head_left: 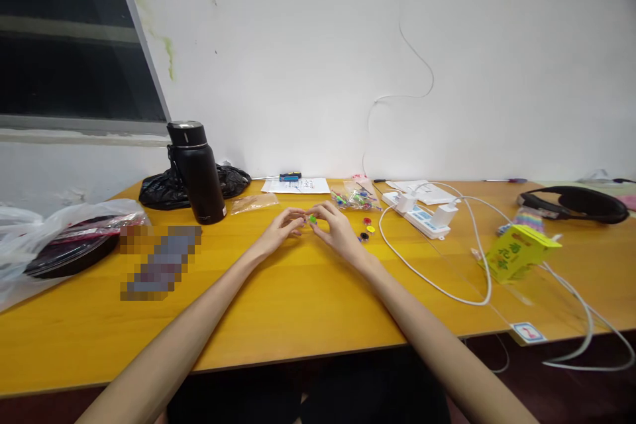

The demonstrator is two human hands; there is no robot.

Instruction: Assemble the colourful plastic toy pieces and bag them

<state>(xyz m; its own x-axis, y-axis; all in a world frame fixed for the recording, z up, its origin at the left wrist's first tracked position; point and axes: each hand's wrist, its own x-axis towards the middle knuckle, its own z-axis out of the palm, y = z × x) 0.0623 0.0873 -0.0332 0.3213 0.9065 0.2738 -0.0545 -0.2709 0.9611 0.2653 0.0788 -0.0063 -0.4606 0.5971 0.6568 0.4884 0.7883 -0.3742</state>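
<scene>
My two hands meet just above the wooden table [278, 305], fingertips almost touching. Between thumb and fingers of my right hand [338, 228] is a small bright green piece [313, 219], too small to name more exactly. The fingers of my left hand [281, 232] are pinched together close beside it; what they hold, if anything, is too small to make out. To the right of my right hand lie small round pieces: a red one [367, 220], a yellow one [370, 230] and a black one [364, 236]. Behind is a clear bag of colourful small parts [360, 195].
A black bottle [199, 175] stands left, near a pixelated flat object [166, 262] and a plastic bag [64, 228]. A white power strip [417, 215] with looping cable [437, 291] lies right, beside a yellow-green box [519, 253]. Papers [313, 185] and a screwdriver [290, 177] lie by the wall.
</scene>
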